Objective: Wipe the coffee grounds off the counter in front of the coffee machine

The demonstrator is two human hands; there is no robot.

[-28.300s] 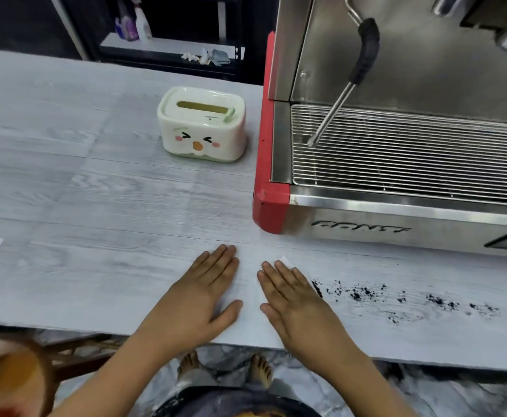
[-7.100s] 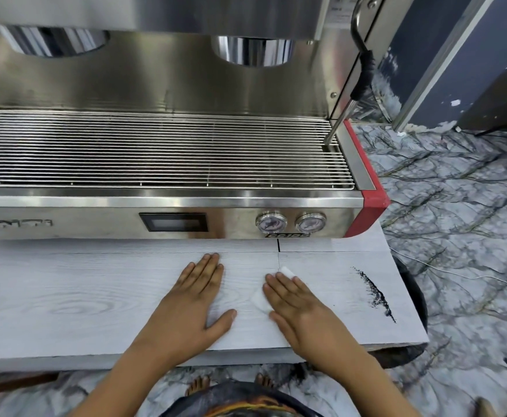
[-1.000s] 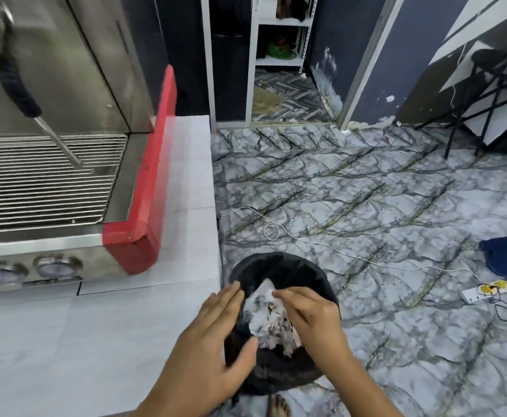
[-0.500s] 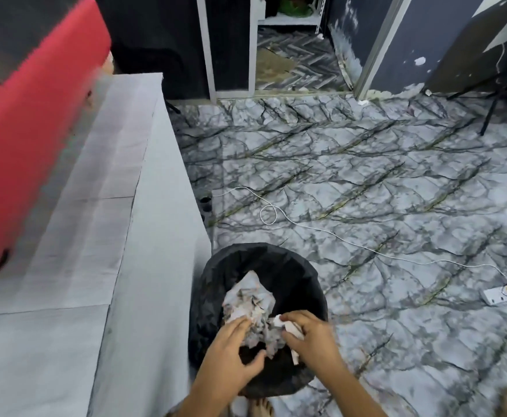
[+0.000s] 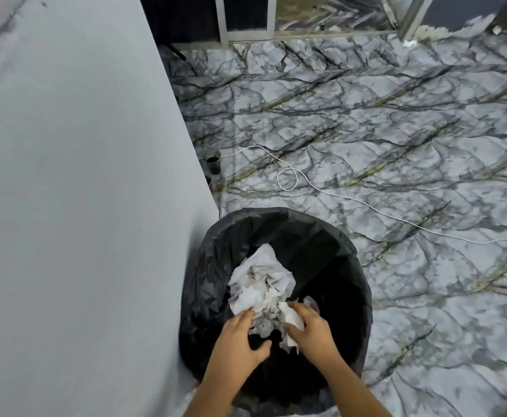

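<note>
Left hand: the left hand (image 5: pixel 236 338) is over the bin, palm down, fingers spread a little. Its fingertips touch the pile of paper. It is loose and holds nothing that I can see.
Right hand: the right hand (image 5: pixel 310 329) is over the bin too, just beside the other hand. Its fingers curl around a small white tissue (image 5: pixel 290 323) and pinch it tight.
Tissue: it is crumpled, white, and sits under the right fingers, above the inside of the bin.
Bin: the black bin (image 5: pixel 351 284) stands on the floor, right next to the end of the counter. It has a shiny black bag in it.
Paper pile: a heap of crumpled white paper (image 5: pixel 261 281) with dark smudges lies inside the bin.
Counter: the grey counter (image 5: pixel 74 188) fills the left side. The part that shows looks clean, but it is blurry.
Floor: the marble floor (image 5: pixel 411 130) is grey with dark lines.
Cable: 1 thin white cable (image 5: pixel 288 177) makes a loop on the floor.
Cup: 1 small metal cup (image 5: pixel 212 161) stands on the floor beside the counter.
</note>
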